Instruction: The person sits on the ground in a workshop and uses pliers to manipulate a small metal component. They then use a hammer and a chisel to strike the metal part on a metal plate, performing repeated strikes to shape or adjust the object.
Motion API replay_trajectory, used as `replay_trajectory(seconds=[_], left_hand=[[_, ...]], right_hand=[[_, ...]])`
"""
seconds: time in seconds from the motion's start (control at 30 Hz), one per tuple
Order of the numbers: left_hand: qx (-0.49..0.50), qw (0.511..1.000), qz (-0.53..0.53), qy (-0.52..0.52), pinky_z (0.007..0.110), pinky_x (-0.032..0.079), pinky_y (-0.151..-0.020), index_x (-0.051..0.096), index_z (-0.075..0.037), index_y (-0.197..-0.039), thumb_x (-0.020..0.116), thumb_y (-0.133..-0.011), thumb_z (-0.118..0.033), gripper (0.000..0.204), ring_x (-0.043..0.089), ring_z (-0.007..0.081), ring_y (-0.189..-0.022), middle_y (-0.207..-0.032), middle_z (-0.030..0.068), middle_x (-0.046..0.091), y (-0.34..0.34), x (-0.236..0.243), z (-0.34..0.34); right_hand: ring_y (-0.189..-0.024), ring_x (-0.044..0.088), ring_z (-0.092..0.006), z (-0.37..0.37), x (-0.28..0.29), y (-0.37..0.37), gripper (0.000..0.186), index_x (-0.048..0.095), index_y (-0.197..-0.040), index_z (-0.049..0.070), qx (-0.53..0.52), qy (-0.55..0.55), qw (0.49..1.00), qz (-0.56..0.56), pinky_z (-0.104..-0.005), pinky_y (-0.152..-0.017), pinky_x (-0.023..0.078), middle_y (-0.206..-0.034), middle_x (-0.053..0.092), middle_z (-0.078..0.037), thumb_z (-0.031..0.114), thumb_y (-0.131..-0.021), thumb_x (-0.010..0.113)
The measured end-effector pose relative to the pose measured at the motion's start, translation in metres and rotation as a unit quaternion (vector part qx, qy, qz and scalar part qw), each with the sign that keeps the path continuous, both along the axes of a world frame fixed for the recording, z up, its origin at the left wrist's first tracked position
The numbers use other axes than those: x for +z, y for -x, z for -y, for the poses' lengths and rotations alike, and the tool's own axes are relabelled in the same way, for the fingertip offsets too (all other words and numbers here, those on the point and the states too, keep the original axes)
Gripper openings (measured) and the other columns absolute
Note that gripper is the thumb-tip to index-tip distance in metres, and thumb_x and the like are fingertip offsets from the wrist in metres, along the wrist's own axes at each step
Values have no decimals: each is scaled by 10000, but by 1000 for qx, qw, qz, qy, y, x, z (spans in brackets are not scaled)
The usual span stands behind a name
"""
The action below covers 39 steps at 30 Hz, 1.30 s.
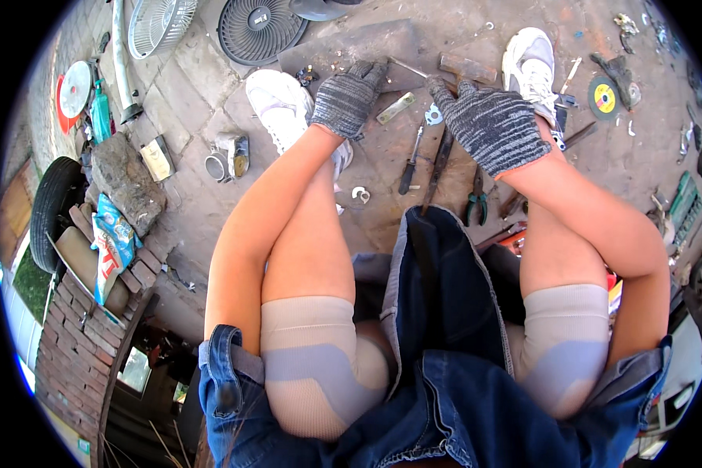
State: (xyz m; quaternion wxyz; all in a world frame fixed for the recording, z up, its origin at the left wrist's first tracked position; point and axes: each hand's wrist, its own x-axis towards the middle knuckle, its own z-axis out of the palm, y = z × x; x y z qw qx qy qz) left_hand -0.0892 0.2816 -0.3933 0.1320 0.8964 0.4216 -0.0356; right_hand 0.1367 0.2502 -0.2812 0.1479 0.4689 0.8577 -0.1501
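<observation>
Both my hands wear dark grey striped knit gloves. My left hand (pixel 347 101) has curled fingers at the edge of a flat dark metal plate (pixel 320 56); what they grip is hidden. A small part with coppery bits (pixel 306 76) lies beside that hand. My right hand (pixel 487 129) is closed round the dark end of a thin metal rod (pixel 408 68), which looks like a screwdriver. Its shaft slants toward my left hand. A rusty brown block (pixel 468 68) lies just beyond my right fingers. Between the hands are a short pale bar (pixel 395 108) and a light blue piece (pixel 433 115).
Near my feet lie a screwdriver (pixel 412 161), a long dark bar (pixel 441 164) and green-handled pliers (pixel 476 199). A cutting disc (pixel 603 97) is at right. Fan grilles (pixel 261 31) lie at the top. A stone (pixel 126 183) and tyre (pixel 54 214) stand left.
</observation>
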Motion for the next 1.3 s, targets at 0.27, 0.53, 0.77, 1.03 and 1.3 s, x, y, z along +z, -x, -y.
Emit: replay_trajectory(seconds=[0.27, 0.53, 0.77, 1.03, 1.3], left_hand=[[55, 997, 57, -11, 385, 501, -641, 526, -138, -1203, 524, -852, -225, 361, 610, 302, -767, -969, 129, 593, -5, -2, 2], [48, 990, 135, -12, 394, 505, -659, 541, -137, -1188, 519, -866, -261, 346, 611, 315, -804, -998, 143, 598, 0, -1, 0], [83, 987, 135, 26, 403, 503, -681, 570, -138, -1149, 535, -856, -215, 305, 606, 330, -823, -1008, 162, 592, -5, 7, -2], [157, 956, 241, 56, 420, 477, -688, 601, -115, -1064, 550, -829, -156, 243, 597, 325, -771, -932, 156, 591, 2, -3, 0], [101, 982, 152, 48, 400, 492, -682, 606, -142, -1099, 532, -833, -146, 276, 608, 323, -792, -976, 137, 597, -2, 9, 1]], right_hand=[[-939, 611, -282, -9, -38, -33, 282, 608, -1126, 99, -363, 192, 874, -261, -336, -828, 473, -1056, 632, -132, 128, -849, 567], [-956, 588, -314, -11, -23, -34, 285, 609, -1129, 132, -272, 183, 939, -108, -360, -850, 465, -1063, 621, -139, 215, -859, 569], [-949, 578, -322, -6, -22, -32, 317, 560, -1192, 197, -180, 104, 971, -121, -392, -823, 468, -1049, 620, -132, 253, -883, 518], [-907, 602, -302, -7, -22, -28, 342, 561, -1188, 171, -155, 101, 977, -109, -387, -810, 478, -1027, 626, -133, 166, -858, 471], [-930, 584, -319, -5, -25, -29, 315, 565, -1187, 201, -173, 104, 975, -90, -392, -815, 470, -1054, 620, -122, 271, -887, 499]])
